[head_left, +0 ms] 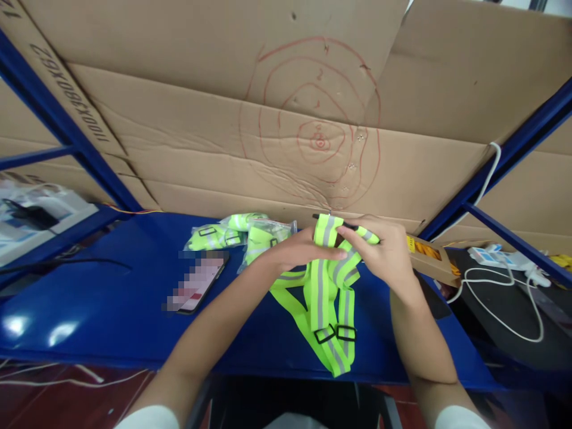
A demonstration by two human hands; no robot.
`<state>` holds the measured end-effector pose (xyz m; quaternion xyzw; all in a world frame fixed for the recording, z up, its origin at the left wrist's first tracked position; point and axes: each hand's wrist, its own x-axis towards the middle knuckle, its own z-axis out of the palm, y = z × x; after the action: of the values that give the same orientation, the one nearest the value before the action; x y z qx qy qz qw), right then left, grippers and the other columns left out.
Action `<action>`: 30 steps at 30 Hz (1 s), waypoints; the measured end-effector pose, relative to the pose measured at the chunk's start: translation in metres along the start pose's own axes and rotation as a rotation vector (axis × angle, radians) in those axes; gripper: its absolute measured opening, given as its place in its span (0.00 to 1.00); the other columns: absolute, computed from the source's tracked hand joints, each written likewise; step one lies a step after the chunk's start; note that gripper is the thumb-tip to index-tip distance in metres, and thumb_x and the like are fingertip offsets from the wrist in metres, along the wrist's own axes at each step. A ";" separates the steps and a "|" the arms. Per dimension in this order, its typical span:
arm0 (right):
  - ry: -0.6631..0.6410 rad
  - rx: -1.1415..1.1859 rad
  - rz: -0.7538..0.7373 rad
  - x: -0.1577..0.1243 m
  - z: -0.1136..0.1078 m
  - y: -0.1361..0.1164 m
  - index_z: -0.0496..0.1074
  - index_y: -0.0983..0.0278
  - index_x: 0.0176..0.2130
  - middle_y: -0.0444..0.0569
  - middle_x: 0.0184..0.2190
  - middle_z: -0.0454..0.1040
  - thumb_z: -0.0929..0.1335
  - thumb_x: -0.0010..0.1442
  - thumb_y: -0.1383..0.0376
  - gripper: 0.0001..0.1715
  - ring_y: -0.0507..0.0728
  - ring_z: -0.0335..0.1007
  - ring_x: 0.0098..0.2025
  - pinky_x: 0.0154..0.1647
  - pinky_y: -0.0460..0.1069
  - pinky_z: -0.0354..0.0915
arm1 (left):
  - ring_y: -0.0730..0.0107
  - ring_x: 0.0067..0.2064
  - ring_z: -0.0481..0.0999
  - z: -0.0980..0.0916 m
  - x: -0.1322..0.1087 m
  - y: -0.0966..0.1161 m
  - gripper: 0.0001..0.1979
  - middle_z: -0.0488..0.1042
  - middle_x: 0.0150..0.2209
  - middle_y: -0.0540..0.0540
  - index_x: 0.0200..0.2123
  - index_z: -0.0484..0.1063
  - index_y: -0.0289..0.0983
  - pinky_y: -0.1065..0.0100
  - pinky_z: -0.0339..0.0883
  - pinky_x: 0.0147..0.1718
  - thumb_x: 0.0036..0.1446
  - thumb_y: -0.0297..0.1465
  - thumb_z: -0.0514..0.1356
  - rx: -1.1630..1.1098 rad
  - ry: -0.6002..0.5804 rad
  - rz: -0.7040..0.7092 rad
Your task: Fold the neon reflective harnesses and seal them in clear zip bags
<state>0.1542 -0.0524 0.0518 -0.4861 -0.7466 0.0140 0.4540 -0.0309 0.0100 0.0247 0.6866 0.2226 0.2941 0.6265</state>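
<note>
Both my hands hold a fluorescent yellow-green reflective strap harness [320,292] with a grey stripe along its bands. My left hand [304,247] pinches the band from the left, its thumb laid across the strap. From the right, my right hand [384,244] grips the folded upper part, close to a dark strip or buckle along the top edge. The lower straps hang down to the blue table, forming a loop near its front. Two black slide buckles [346,332] sit on those straps. Parts of the folded band are hidden behind my fingers.
Clear bags with similar folded straps [214,237] lie behind my left forearm, near a phone [201,283] on the blue table [102,286]. A cardboard box [431,260] stands at the right. White cables [500,304] lie on a black surface. Cardboard [201,137] backs the table.
</note>
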 end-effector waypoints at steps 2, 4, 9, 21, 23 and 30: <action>0.033 0.099 0.138 0.002 0.001 0.005 0.80 0.63 0.29 0.46 0.27 0.79 0.72 0.65 0.51 0.21 0.55 0.74 0.31 0.34 0.49 0.67 | 0.54 0.53 0.81 0.003 0.000 -0.002 0.29 0.82 0.51 0.42 0.52 0.79 0.38 0.57 0.73 0.53 0.45 0.32 0.78 -0.104 -0.042 -0.005; 0.032 0.218 0.257 0.006 0.003 0.012 0.77 0.63 0.27 0.44 0.25 0.76 0.73 0.62 0.49 0.23 0.53 0.69 0.27 0.28 0.48 0.62 | 0.56 0.48 0.83 0.006 0.001 -0.006 0.27 0.83 0.47 0.42 0.49 0.79 0.37 0.58 0.75 0.50 0.43 0.30 0.78 -0.188 -0.095 -0.053; -0.035 0.616 0.484 0.016 0.009 0.029 0.77 0.59 0.43 0.44 0.36 0.81 0.77 0.56 0.49 0.21 0.53 0.73 0.32 0.32 0.47 0.67 | 0.59 0.42 0.84 0.008 0.005 -0.017 0.20 0.85 0.43 0.42 0.44 0.81 0.36 0.60 0.76 0.46 0.47 0.30 0.77 -0.300 -0.131 -0.124; -0.035 0.742 0.585 0.028 0.022 0.065 0.79 0.60 0.39 0.44 0.34 0.81 0.79 0.54 0.53 0.18 0.50 0.72 0.29 0.30 0.45 0.66 | 0.56 0.42 0.85 0.008 0.016 -0.040 0.22 0.84 0.43 0.39 0.49 0.80 0.35 0.56 0.80 0.46 0.51 0.31 0.76 -0.514 -0.120 -0.173; -0.117 0.726 0.599 0.028 0.022 0.068 0.80 0.60 0.40 0.45 0.36 0.82 0.78 0.55 0.52 0.17 0.52 0.75 0.33 0.35 0.47 0.70 | 0.59 0.42 0.85 0.004 0.016 -0.038 0.20 0.84 0.44 0.42 0.48 0.80 0.36 0.59 0.79 0.46 0.51 0.29 0.76 -0.400 -0.058 -0.102; -0.399 0.217 0.169 0.022 0.013 0.054 0.83 0.56 0.46 0.49 0.53 0.81 0.67 0.68 0.46 0.22 0.64 0.74 0.60 0.65 0.60 0.66 | 0.59 0.38 0.85 -0.009 0.019 -0.040 0.12 0.85 0.38 0.42 0.41 0.81 0.35 0.62 0.80 0.39 0.56 0.35 0.73 -0.264 -0.063 -0.077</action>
<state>0.1811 -0.0019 0.0339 -0.4829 -0.7723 0.2278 0.3441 -0.0207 0.0340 -0.0125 0.5980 0.1881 0.2749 0.7289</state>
